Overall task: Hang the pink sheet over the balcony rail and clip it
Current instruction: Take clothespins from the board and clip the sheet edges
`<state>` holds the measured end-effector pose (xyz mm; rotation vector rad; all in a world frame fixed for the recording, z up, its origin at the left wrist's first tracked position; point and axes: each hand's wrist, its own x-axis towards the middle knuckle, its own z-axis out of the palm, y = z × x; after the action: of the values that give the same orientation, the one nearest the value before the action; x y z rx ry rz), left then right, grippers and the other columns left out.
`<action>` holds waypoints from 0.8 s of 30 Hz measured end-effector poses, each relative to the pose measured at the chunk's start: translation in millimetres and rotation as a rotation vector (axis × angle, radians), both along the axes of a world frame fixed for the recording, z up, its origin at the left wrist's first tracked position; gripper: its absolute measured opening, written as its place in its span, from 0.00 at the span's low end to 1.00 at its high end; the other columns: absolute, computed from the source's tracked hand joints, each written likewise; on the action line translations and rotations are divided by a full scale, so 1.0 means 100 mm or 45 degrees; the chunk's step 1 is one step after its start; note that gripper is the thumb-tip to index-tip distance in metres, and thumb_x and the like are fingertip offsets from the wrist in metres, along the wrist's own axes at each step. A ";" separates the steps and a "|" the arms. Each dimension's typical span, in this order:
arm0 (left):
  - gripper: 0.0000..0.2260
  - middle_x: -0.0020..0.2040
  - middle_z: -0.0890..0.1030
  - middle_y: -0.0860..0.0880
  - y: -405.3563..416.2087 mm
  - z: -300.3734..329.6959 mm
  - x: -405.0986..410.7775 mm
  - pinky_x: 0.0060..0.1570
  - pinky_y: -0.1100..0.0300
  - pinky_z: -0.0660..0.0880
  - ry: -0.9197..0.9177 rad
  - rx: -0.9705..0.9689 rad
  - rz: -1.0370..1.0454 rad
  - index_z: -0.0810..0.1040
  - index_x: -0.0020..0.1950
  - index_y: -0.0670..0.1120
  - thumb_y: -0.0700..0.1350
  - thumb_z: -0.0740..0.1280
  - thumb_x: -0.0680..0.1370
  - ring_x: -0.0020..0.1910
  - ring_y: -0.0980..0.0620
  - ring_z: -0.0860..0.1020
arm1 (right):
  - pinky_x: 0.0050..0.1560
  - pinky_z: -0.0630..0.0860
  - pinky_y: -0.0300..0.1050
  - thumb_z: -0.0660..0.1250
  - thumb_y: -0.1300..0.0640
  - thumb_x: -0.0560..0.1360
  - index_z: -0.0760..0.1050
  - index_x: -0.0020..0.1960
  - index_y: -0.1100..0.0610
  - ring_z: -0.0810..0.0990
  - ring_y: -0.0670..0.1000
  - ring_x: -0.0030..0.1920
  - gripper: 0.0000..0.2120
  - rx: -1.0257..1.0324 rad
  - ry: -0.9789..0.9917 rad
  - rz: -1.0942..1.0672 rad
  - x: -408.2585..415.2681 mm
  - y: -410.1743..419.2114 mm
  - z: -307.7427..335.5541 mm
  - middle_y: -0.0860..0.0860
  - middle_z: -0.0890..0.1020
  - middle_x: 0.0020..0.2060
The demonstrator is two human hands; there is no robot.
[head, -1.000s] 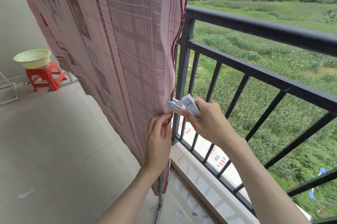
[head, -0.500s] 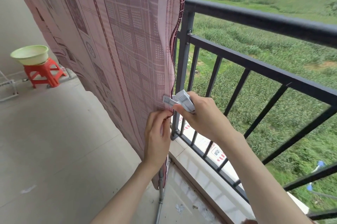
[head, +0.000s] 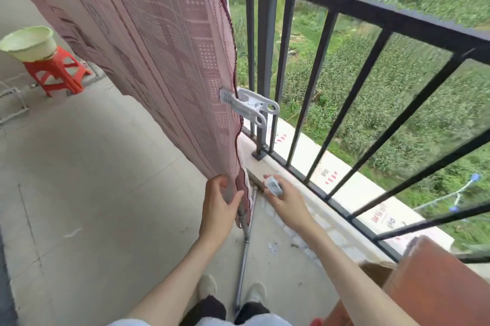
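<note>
One pale grey plastic clip [head: 248, 105] is clamped on the right edge of the pink sheet [head: 164, 41], its ribbed jaw pad flat on the cloth and its two looped handles sticking out toward the balcony rail [head: 371, 11]. Sheet hangs over the rail from above the frame; woven fabric, dotted squares and dark maroon stripes, wavy maroon edging. Left hand [head: 218, 206] pinches the sheet's lower corner, thumb on the near side, fingers behind. Right hand [head: 287, 199] has its grip closed on a second grey clip [head: 274, 185], held low, just above the concrete ledge [head: 318, 201]. Railing is black metal, square bars, bolted post. Red printed marks and characters on the white outer sill [head: 381, 217], too blurred to read. Thin metal pole [head: 242, 267] lies on the concrete floor between two white shoes. Far left: pale green plastic basin [head: 27, 43] sits on a red plastic stool [head: 57, 71]. Brown box edge [head: 437, 286] at lower right.
</note>
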<state>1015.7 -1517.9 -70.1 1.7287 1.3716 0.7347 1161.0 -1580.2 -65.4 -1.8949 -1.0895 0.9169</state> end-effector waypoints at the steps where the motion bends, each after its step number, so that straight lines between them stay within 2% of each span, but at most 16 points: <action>1: 0.17 0.53 0.74 0.49 -0.02 -0.06 0.02 0.56 0.52 0.72 0.020 -0.029 -0.012 0.71 0.57 0.44 0.42 0.71 0.72 0.55 0.48 0.74 | 0.47 0.64 0.34 0.62 0.59 0.77 0.72 0.64 0.56 0.75 0.50 0.59 0.15 -0.053 0.004 0.015 -0.04 0.05 -0.07 0.51 0.78 0.59; 2: 0.16 0.54 0.75 0.48 -0.02 -0.10 0.03 0.56 0.51 0.72 0.025 -0.043 -0.009 0.71 0.57 0.44 0.43 0.71 0.72 0.55 0.48 0.74 | 0.46 0.63 0.34 0.62 0.60 0.76 0.72 0.64 0.56 0.75 0.50 0.58 0.16 -0.072 0.038 0.024 -0.08 0.11 -0.12 0.51 0.78 0.58; 5: 0.13 0.52 0.77 0.47 0.02 -0.14 0.08 0.53 0.55 0.72 0.026 -0.044 0.069 0.71 0.52 0.46 0.44 0.71 0.72 0.53 0.49 0.75 | 0.41 0.67 0.35 0.62 0.62 0.75 0.75 0.61 0.56 0.75 0.48 0.48 0.15 -0.055 0.157 0.041 -0.19 0.24 -0.11 0.50 0.80 0.49; 7: 0.09 0.48 0.78 0.47 0.06 -0.12 0.12 0.46 0.60 0.70 0.045 -0.042 0.111 0.69 0.46 0.49 0.45 0.70 0.73 0.49 0.50 0.76 | 0.41 0.71 0.41 0.61 0.63 0.75 0.76 0.58 0.60 0.78 0.53 0.46 0.13 -0.044 0.272 0.029 -0.24 0.29 -0.10 0.57 0.82 0.48; 9: 0.08 0.45 0.78 0.46 0.10 -0.09 0.15 0.41 0.62 0.66 0.064 -0.032 0.176 0.67 0.43 0.49 0.43 0.66 0.75 0.46 0.47 0.76 | 0.46 0.75 0.53 0.59 0.66 0.74 0.76 0.56 0.62 0.79 0.64 0.50 0.12 -0.050 0.420 -0.025 -0.29 0.28 -0.08 0.66 0.80 0.51; 11: 0.05 0.43 0.77 0.45 0.09 -0.07 0.16 0.37 0.64 0.61 0.066 -0.052 0.233 0.68 0.42 0.45 0.40 0.62 0.77 0.42 0.47 0.73 | 0.57 0.70 0.68 0.56 0.70 0.73 0.76 0.54 0.59 0.72 0.71 0.58 0.15 -0.070 0.605 -0.093 -0.30 0.26 -0.09 0.69 0.77 0.55; 12: 0.06 0.42 0.78 0.44 0.07 -0.07 0.14 0.36 0.64 0.60 0.070 -0.049 0.230 0.68 0.41 0.44 0.40 0.61 0.78 0.40 0.48 0.72 | 0.59 0.67 0.71 0.56 0.71 0.73 0.76 0.54 0.57 0.70 0.71 0.60 0.17 -0.078 0.689 -0.126 -0.31 0.24 -0.11 0.69 0.77 0.56; 15: 0.05 0.42 0.81 0.42 -0.02 -0.17 0.10 0.37 0.63 0.65 0.083 -0.011 0.144 0.74 0.43 0.41 0.39 0.62 0.78 0.41 0.46 0.76 | 0.62 0.64 0.70 0.61 0.67 0.68 0.76 0.54 0.56 0.76 0.62 0.60 0.17 -0.103 0.854 -0.199 -0.32 0.21 -0.21 0.61 0.81 0.54; 18: 0.03 0.45 0.80 0.48 -0.06 -0.21 0.13 0.40 0.73 0.70 0.018 -0.078 0.128 0.75 0.48 0.45 0.39 0.65 0.76 0.46 0.49 0.79 | 0.62 0.64 0.71 0.60 0.67 0.66 0.74 0.59 0.61 0.82 0.52 0.52 0.21 -0.116 0.944 -0.237 -0.31 0.21 -0.27 0.57 0.81 0.53; 19: 0.04 0.44 0.80 0.50 -0.07 -0.21 0.15 0.40 0.75 0.70 0.018 -0.098 0.142 0.74 0.47 0.48 0.40 0.66 0.75 0.46 0.51 0.79 | 0.61 0.64 0.72 0.59 0.69 0.68 0.75 0.59 0.62 0.82 0.55 0.53 0.20 -0.112 0.941 -0.244 -0.30 0.21 -0.28 0.60 0.80 0.55; 21: 0.05 0.42 0.80 0.51 -0.06 -0.19 0.20 0.39 0.70 0.69 0.050 -0.103 0.184 0.73 0.45 0.50 0.44 0.69 0.74 0.44 0.52 0.79 | 0.59 0.63 0.74 0.60 0.67 0.67 0.77 0.55 0.57 0.74 0.68 0.58 0.18 -0.093 0.916 -0.239 -0.31 0.22 -0.28 0.67 0.78 0.55; 23: 0.06 0.42 0.81 0.47 -0.05 -0.16 0.25 0.39 0.68 0.65 0.098 -0.076 0.240 0.73 0.42 0.48 0.47 0.69 0.74 0.43 0.50 0.78 | 0.58 0.63 0.74 0.62 0.61 0.64 0.78 0.51 0.53 0.68 0.71 0.61 0.17 -0.085 0.889 -0.195 -0.31 0.21 -0.30 0.71 0.75 0.56; 24: 0.07 0.41 0.81 0.45 -0.04 -0.14 0.27 0.38 0.67 0.62 0.128 -0.051 0.272 0.72 0.40 0.47 0.46 0.67 0.75 0.42 0.47 0.77 | 0.59 0.65 0.71 0.62 0.60 0.63 0.78 0.50 0.54 0.69 0.69 0.61 0.16 -0.082 0.888 -0.178 -0.31 0.20 -0.30 0.70 0.75 0.56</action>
<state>1043.0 -1522.1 -84.1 1.6224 1.6476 0.7393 1129.6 -1560.3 -95.5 -1.4825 -0.5043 1.3944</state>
